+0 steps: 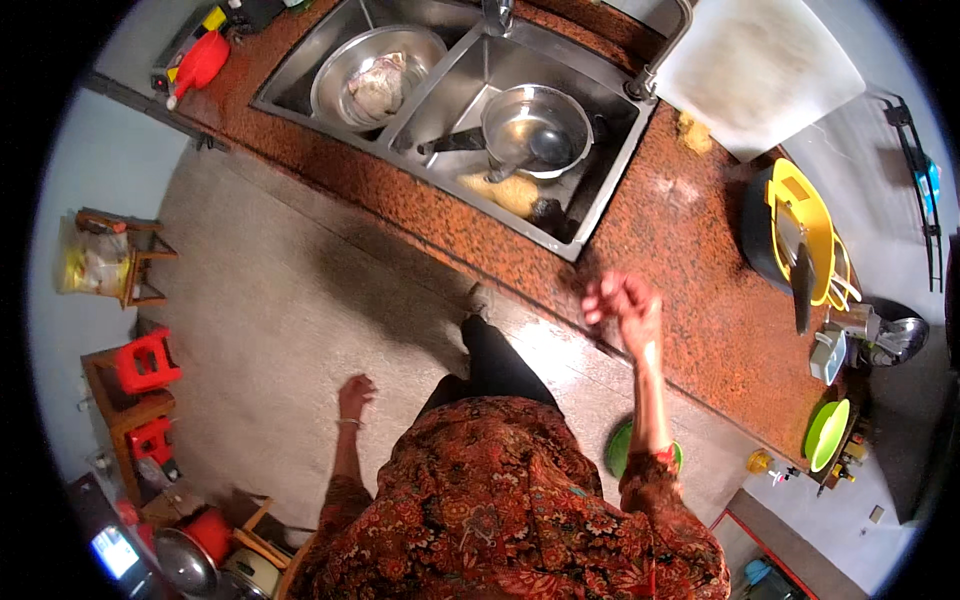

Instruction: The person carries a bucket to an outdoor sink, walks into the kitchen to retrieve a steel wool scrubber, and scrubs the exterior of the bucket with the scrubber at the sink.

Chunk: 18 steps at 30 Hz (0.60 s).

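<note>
My right hand [624,301] is over the front edge of the speckled red-brown stone countertop [660,247], near the sink's corner. Its fingers are loosely bent and slightly blurred, with nothing visible in them. Down at my side, over the floor, hangs my left hand [355,396], half curled and holding nothing visible. Before me is a double-basin steel sink [465,56]. A steel bowl [330,90] with a pale piece of food [377,84] stands in the left basin. The right basin holds a black-handled steel pot [517,112], a yellowish sponge-like thing [510,193] and a dark scrubber [547,211].
A red ladle-like scoop [202,60] lies left of the sink. To the right are a white board [757,67], a yellow basket [817,202] with a knife [802,289], and a green bowl [827,435]. Red stools [148,361] stand left; a green bucket [619,448] is below my right arm.
</note>
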{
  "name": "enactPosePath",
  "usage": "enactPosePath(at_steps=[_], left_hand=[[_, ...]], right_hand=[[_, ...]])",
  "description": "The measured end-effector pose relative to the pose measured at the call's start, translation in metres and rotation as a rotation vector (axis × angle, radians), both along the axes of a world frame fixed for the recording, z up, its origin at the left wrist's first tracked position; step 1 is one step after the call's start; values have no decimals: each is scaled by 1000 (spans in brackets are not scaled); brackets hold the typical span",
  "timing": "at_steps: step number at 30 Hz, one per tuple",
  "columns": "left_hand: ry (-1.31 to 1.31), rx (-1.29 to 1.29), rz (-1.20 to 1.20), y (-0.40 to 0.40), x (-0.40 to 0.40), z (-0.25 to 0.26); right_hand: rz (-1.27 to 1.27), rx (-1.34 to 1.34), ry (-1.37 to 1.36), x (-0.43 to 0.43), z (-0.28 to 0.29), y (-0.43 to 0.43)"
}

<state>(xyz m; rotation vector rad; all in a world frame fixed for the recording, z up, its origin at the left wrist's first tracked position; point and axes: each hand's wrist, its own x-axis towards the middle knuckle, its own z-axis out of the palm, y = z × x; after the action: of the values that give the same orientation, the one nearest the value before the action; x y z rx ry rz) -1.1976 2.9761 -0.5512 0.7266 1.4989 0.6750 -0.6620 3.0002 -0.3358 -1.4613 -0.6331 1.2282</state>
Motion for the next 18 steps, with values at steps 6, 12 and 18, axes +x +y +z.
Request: enactPosePath(at_steps=[6, 12, 18], left_hand=[[509, -256, -700, 33, 26, -17], [274, -321, -165, 65, -7, 7], [315, -200, -454, 128, -14, 1]], right_hand=[[790, -66, -1348, 54, -113, 188], [1043, -387, -1056, 51, -235, 232], [830, -662, -937, 24, -221, 217]])
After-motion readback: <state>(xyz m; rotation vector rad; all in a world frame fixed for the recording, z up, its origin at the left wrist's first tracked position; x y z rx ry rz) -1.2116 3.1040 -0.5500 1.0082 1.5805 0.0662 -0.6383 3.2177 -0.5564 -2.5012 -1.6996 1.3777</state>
